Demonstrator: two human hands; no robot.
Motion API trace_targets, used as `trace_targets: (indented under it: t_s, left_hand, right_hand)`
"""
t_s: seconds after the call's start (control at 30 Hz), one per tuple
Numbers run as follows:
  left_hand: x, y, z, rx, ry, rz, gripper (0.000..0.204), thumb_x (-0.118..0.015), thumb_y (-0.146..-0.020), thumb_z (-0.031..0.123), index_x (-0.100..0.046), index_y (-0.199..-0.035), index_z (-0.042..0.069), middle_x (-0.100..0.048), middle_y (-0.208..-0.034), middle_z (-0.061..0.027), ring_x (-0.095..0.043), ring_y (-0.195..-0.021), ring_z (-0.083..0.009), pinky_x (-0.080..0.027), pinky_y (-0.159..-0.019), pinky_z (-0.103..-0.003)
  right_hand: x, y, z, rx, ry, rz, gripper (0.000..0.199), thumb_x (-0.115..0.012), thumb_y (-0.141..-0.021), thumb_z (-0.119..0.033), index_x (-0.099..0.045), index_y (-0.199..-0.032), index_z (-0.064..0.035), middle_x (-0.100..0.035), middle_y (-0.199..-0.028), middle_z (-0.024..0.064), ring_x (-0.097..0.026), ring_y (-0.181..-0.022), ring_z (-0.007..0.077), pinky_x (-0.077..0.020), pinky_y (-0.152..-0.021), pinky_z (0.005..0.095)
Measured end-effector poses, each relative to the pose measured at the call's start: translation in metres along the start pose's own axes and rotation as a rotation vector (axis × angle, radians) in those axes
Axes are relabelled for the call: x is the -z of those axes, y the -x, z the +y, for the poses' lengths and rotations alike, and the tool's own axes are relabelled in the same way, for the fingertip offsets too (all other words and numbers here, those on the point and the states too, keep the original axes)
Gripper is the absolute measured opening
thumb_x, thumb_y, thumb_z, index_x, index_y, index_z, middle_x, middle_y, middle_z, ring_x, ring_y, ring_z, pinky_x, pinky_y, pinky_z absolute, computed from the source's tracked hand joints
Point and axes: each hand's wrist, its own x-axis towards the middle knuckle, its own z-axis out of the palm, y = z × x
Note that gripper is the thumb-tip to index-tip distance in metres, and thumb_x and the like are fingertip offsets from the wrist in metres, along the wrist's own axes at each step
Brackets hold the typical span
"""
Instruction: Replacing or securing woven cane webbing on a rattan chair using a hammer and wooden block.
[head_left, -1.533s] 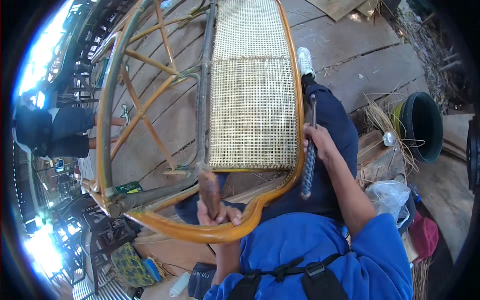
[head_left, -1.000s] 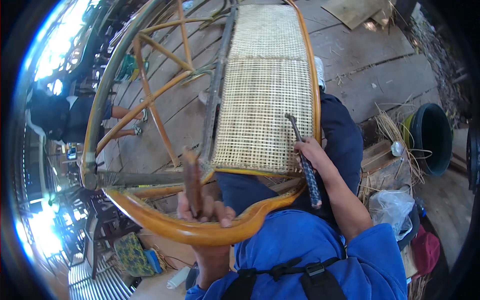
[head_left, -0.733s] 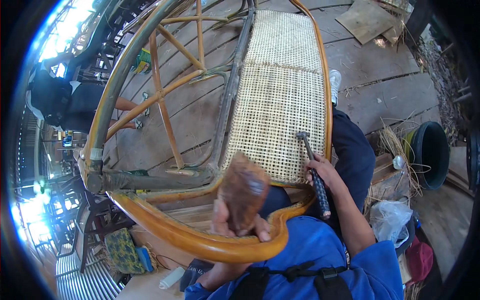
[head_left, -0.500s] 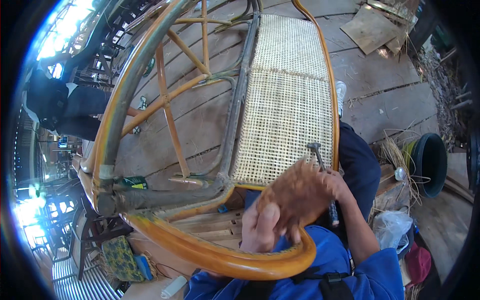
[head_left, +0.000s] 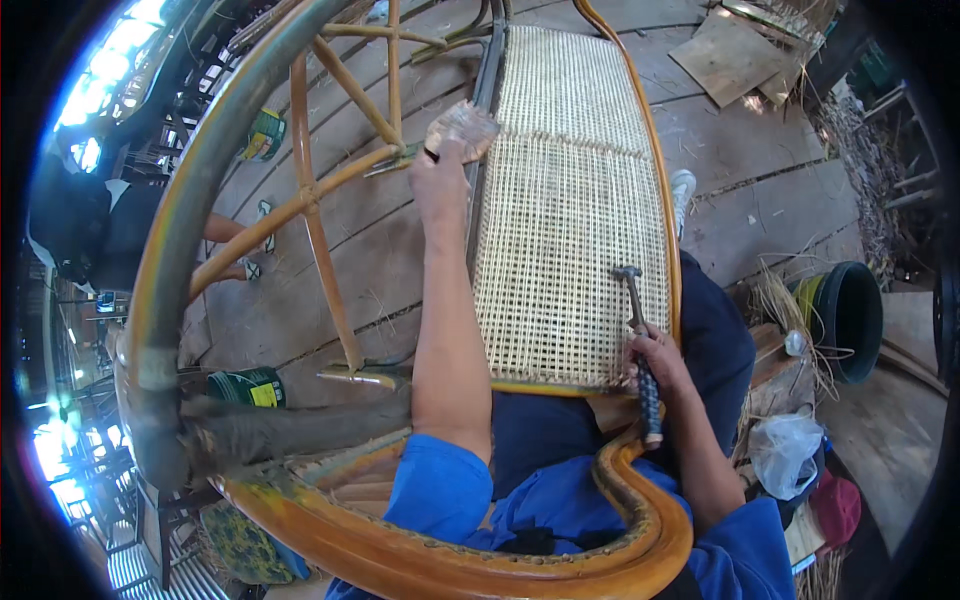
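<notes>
My left hand (head_left: 440, 180) reaches far forward, closed around a rough brown block-like piece (head_left: 466, 128) whose kind I cannot make out. It is held over the grey bar along the left edge of the woven cane panel (head_left: 570, 220). My right hand (head_left: 656, 358) grips a hammer (head_left: 635, 300) by its shaft. The hammer's small metal head is over the lower right of the panel, and its dark wrapped handle end points toward me. The panel belongs to a rattan chair frame (head_left: 440, 545), with a glossy orange-brown curved arm lying across my lap.
Crossed rattan poles (head_left: 330, 195) fill the frame's left side. Green tins (head_left: 250, 387) stand on the plank floor (head_left: 380, 245). Another person's legs (head_left: 225, 230) are beyond the frame. To my right are a dark bucket (head_left: 850, 320), a plastic bag (head_left: 785, 455) and a maroon cloth item (head_left: 835, 508).
My left hand has swung from near my lap to far forward along the panel, carrying the brown piece. The curved arm of the frame has shifted right and toward me. The hammer stays in my right hand.
</notes>
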Motion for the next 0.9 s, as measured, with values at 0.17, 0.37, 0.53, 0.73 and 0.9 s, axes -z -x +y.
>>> trace_targets:
  t_s: [0.17,0.37,0.53,0.73,0.9]
  left_hand:
    - [0.020,-0.001,0.024,-0.017,0.013,0.075,0.027,-0.060,-0.077,0.027,-0.053,-0.077,0.001,-0.046,-0.058,-0.0009,-0.042,-0.043,-0.0088,-0.035,-0.040,-0.023]
    - [0.012,-0.001,0.061,-0.240,-0.120,0.082,0.035,-0.054,-0.075,0.029,-0.053,-0.069,-0.006,-0.053,-0.054,-0.0110,-0.052,-0.044,-0.0195,-0.042,-0.046,-0.033]
    - [0.022,0.007,0.060,-0.296,-0.297,0.071,0.041,-0.053,-0.075,0.032,-0.058,-0.071,-0.009,-0.060,-0.061,-0.0189,-0.059,-0.054,-0.0271,-0.044,-0.054,-0.038]
    - [0.029,0.030,0.078,-0.316,-0.414,0.079,0.039,-0.055,-0.080,0.033,-0.059,-0.078,-0.006,-0.059,-0.066,-0.0149,-0.056,-0.057,-0.0235,-0.042,-0.052,-0.036]
    - [0.005,0.086,0.055,-0.787,-1.104,-0.050,0.050,-0.054,-0.085,0.044,-0.058,-0.082,-0.006,-0.062,-0.078,-0.0253,-0.063,-0.078,-0.0400,-0.048,-0.068,-0.047]
  right_hand:
    - [0.005,0.081,-0.042,-0.096,0.363,-0.357,0.025,-0.059,-0.081,-0.015,-0.054,-0.103,-0.0028,-0.059,-0.073,0.0034,-0.058,-0.064,0.0107,-0.0475,-0.058,0.0232]
    - [0.013,0.146,-0.026,0.176,0.240,-0.439,0.042,-0.061,-0.081,-0.017,-0.050,-0.118,0.0006,-0.060,-0.109,0.0045,-0.057,-0.096,0.0107,-0.0433,-0.087,0.0261]
    - [0.013,0.166,0.003,0.301,0.173,-0.305,0.046,-0.056,-0.085,-0.017,-0.045,-0.126,0.0006,-0.058,-0.106,0.0022,-0.053,-0.098,0.0085,-0.0420,-0.086,0.0233]
    - [0.020,0.200,-0.001,0.289,0.316,-0.488,0.030,-0.059,-0.083,-0.020,-0.053,-0.104,0.0009,-0.059,-0.096,0.0038,-0.054,-0.089,0.0108,-0.0437,-0.081,0.0257]
    - [0.022,0.194,0.005,0.269,0.307,-0.482,0.030,-0.058,-0.083,-0.015,-0.053,-0.108,0.0012,-0.063,-0.099,0.0103,-0.059,-0.095,0.0175,-0.0441,-0.087,0.0295]
